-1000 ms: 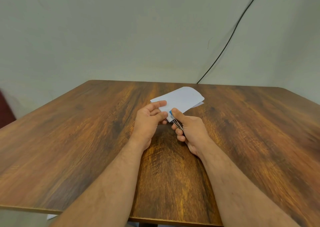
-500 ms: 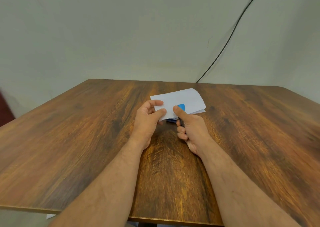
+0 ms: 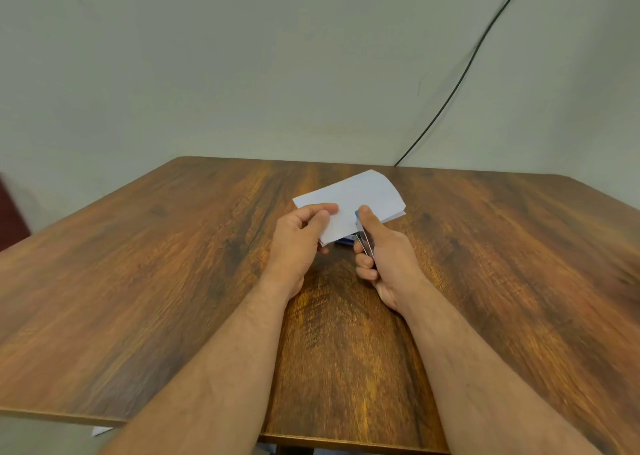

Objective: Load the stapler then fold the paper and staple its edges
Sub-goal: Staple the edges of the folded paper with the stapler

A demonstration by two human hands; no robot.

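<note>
A folded white paper (image 3: 360,198) is held above the middle of the wooden table (image 3: 173,246). My left hand (image 3: 298,243) pinches the paper's near left edge between thumb and fingers. My right hand (image 3: 384,260) grips a small blue and metal stapler (image 3: 360,236), thumb on its blue top, its jaws closed over the paper's near edge. Most of the stapler is hidden by my fingers and the paper.
A black cable (image 3: 460,83) runs down the pale wall to the table's back edge. A white scrap (image 3: 102,430) shows below the table's near edge at the left. A dark red object (image 3: 10,212) sits at the far left.
The paper has tilted, its far right corner rising. The stapler has shifted along the near edge, and its metal body now shows beside my right fingers. Both hands keep their hold.
</note>
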